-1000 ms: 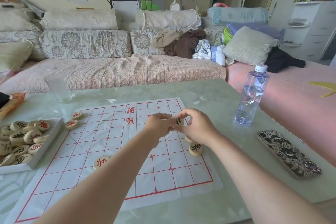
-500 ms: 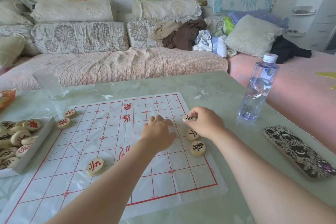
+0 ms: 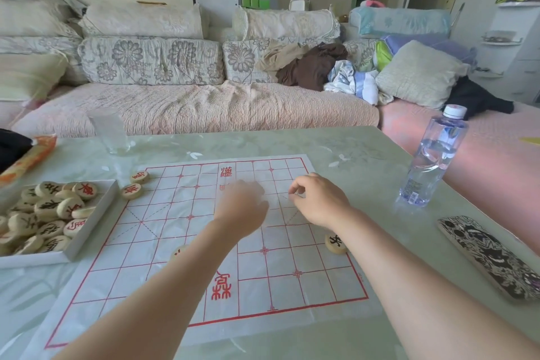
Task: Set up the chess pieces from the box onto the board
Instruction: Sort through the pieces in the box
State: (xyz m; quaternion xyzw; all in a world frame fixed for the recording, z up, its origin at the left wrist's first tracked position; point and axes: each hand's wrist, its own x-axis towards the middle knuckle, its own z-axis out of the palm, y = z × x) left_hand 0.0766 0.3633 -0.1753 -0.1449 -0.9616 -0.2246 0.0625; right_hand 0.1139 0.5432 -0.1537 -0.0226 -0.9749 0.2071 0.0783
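The paper chess board [image 3: 163, 245] with red lines lies flat on the table. At the left stands the white box [image 3: 87, 235], holding several round wooden pieces. Two red-marked pieces [image 3: 136, 184] sit at the board's far left corner. A black-marked piece [image 3: 335, 242] lies at the right edge, half under my right forearm. Another piece [image 3: 178, 251] peeks out beside my left forearm. My left hand [image 3: 242, 207] hovers blurred over the board's middle, fingers curled down, palm hidden. My right hand [image 3: 318, 202] is over the right side, thumb and forefinger pinched, with no piece visible between them.
A water bottle [image 3: 432, 158] stands right of the board and a patterned phone case [image 3: 493, 257] lies near the right table edge. A clear glass [image 3: 109, 133] stands at the back left and an orange packet [image 3: 26, 158] lies at the far left. A sofa runs behind the table.
My right hand has lifted back from the board's right edge, and the piece it held no longer shows. My left hand has swung left across the board, blurred.
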